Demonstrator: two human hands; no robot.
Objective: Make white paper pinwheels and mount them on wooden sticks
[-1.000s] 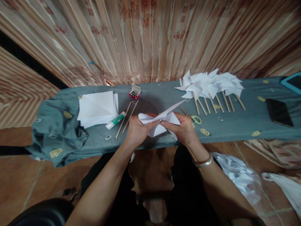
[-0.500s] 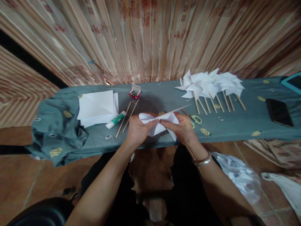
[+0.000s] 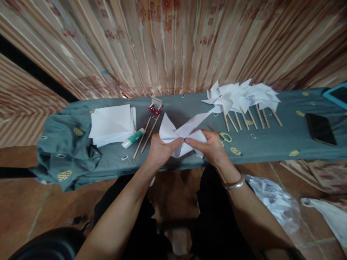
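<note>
Between my hands is a white paper pinwheel (image 3: 189,125), its blades folded in toward a small metal pin (image 3: 184,139) at the centre. My left hand (image 3: 160,148) grips the left side, with the thumb beside the pin. From the right, my right hand (image 3: 213,146) pinches the paper, its thumb also at the pin. The other fingers of both hands are hidden behind the paper. Scissors with light green handles (image 3: 225,137) lie just beyond my right hand. Two wooden sticks (image 3: 150,134) rest to the left of my left hand.
A paper stack (image 3: 112,121), a glue stick (image 3: 133,138) and a red box of metal pins (image 3: 155,107) are on the left. Several finished pinwheels (image 3: 234,96) on sticks lie at the back right. A phone (image 3: 321,129) and a blue-edged tablet (image 3: 336,95) sit farther right.
The pinwheel has tilted so its front face and pin now show more fully, with the upper blades standing out. Both hands keep their hold in nearly the same place.
</note>
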